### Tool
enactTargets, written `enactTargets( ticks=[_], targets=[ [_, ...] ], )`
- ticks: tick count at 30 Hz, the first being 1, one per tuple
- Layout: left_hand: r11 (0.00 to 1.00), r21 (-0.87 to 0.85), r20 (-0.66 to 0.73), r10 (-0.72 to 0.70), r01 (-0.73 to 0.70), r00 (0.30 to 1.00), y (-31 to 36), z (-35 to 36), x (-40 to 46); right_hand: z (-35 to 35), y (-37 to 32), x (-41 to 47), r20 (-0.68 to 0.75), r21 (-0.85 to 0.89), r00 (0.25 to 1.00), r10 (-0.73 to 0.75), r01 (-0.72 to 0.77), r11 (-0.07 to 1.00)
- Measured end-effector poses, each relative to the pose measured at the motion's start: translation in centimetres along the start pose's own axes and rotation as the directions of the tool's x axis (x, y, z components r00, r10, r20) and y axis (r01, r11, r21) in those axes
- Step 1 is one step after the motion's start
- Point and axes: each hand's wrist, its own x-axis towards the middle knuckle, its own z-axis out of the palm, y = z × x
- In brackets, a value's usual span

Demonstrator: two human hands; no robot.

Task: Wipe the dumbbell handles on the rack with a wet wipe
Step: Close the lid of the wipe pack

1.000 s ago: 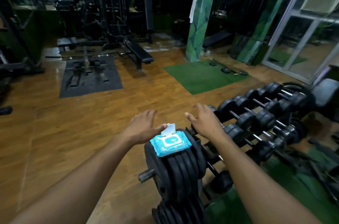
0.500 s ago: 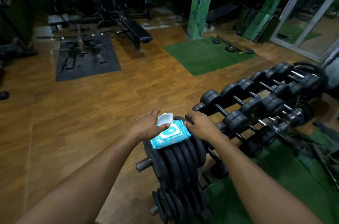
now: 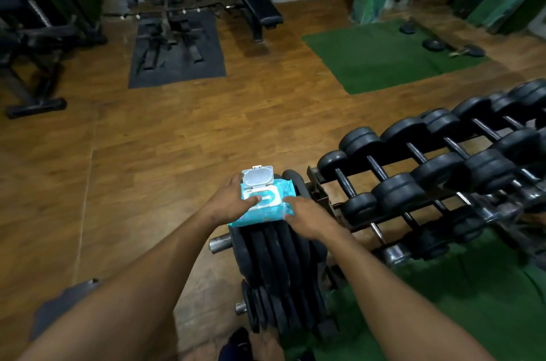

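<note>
Wipes pack (image 3: 266,207) is lying on top of the stacked weight plates (image 3: 274,248), lid (image 3: 257,176) flipped up. Left hand (image 3: 229,201) is gripping the pack's left side, thumb pressing on the white opening. Right hand (image 3: 307,217) is touching the pack's right edge with fingers loosely extended. Dumbbells (image 3: 437,154) are sitting on the rack (image 3: 320,198), just right of the right hand

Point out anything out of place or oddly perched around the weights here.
The blue wet wipe pack lies with its flip lid open on top of the stacked weight plates, a rounded perch rather than a flat shelf. The left hand holds it; the right hand touches its edge. Nothing looks spilled or damaged.
</note>
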Motion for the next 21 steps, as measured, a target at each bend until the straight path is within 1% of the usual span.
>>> enactTargets(
  ticks=[3, 6, 9, 11, 14, 17, 19, 21],
  targets=[
    [0.996, -0.054, -0.047, -0.072, 0.07, 0.996, -0.2, 0.7, 2.4, 0.9, 0.6, 0.2, 0.024, 0.029, 1.0, 0.003, -0.003, 1.0],
    [0.991, -0.12, -0.074, -0.075, 0.066, 0.994, 0.3, 0.8, 4.2, 1.7, 0.9, 0.8, -0.012, 0.075, 1.0, 0.025, -0.025, 0.997],
    [0.994, -0.098, -0.119, 0.026, -0.038, 0.992, 0.5, 1.2, 4.4, 1.7, 0.9, 1.7, -0.065, 0.161, 0.994, 0.083, -0.071, 0.984],
    [0.99, -0.08, -0.142, 0.1, -0.112, 0.985, 0.3, 2.0, 3.8, 1.4, 0.9, 2.4, -0.105, 0.216, 0.984, 0.146, -0.121, 0.969],
    [0.983, 0.02, -0.102, 0.183, -0.182, 0.978, -1.3, 3.7, 2.7, 1.4, 0.9, 3.7, -0.127, 0.285, 0.961, 0.244, -0.2, 0.937],
    [0.914, 0.235, 0.012, 0.338, -0.331, 0.941, -3.1, 5.1, 1.8, 1.6, 0.3, 4.8, -0.12, 0.326, 0.942, 0.313, -0.26, 0.909],
    [0.876, 0.301, 0.043, 0.382, -0.376, 0.923, -4.2, 5.5, 1.4, 1.7, 0.1, 5.3, -0.11, 0.315, 0.932, 0.345, -0.297, 0.902],
    [0.845, 0.331, 0.069, 0.421, -0.419, 0.904, -5.1, 5.8, 1.3, 2.1, 0.2, 5.6, -0.098, 0.293, 0.926, 0.364, -0.322, 0.9]
  ],
)
